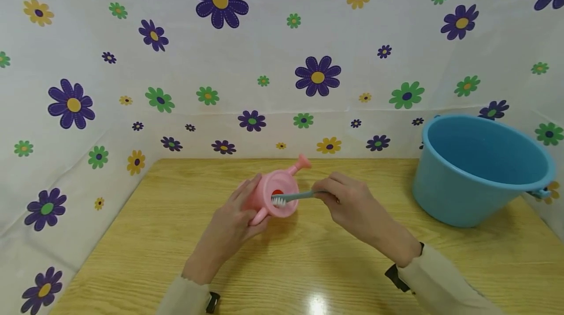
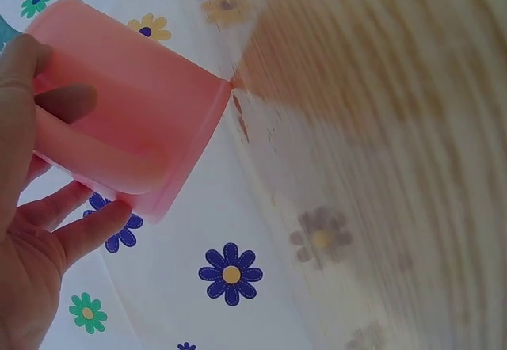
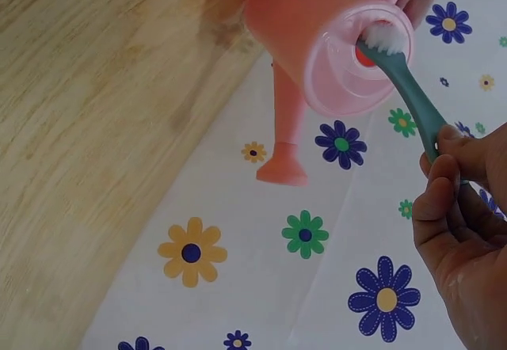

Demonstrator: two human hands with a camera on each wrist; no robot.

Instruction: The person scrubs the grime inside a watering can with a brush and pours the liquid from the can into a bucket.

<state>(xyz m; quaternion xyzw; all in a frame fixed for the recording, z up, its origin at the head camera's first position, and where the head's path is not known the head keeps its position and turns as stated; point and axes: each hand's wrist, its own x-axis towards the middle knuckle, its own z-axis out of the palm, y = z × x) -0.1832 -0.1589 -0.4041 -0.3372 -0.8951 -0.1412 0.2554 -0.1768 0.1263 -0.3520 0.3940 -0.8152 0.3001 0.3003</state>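
A small pink watering can [image 1: 254, 201] is tipped over the table with its opening toward me. My left hand [image 1: 233, 215] grips it by the handle side; in the left wrist view the fingers [image 2: 99, 231] curl about its handle. My right hand [image 1: 348, 202] pinches a blue-green toothbrush [image 1: 301, 195] by its handle. The toothbrush's white bristles [image 3: 384, 38] are at the can's mouth, facing away from the can's far wall. Whether the bristles touch the plastic I cannot tell. Something red [image 1: 277, 192] shows inside the can. The pink spout [image 3: 288, 120] points away from my left hand.
A large light-blue bucket [image 1: 458, 192] stands on the right of the wooden table [image 1: 176, 187]. White cloth with printed flowers [image 1: 264, 50] hangs behind the table and along its left side. Both sleeves have dark straps near the wrists.
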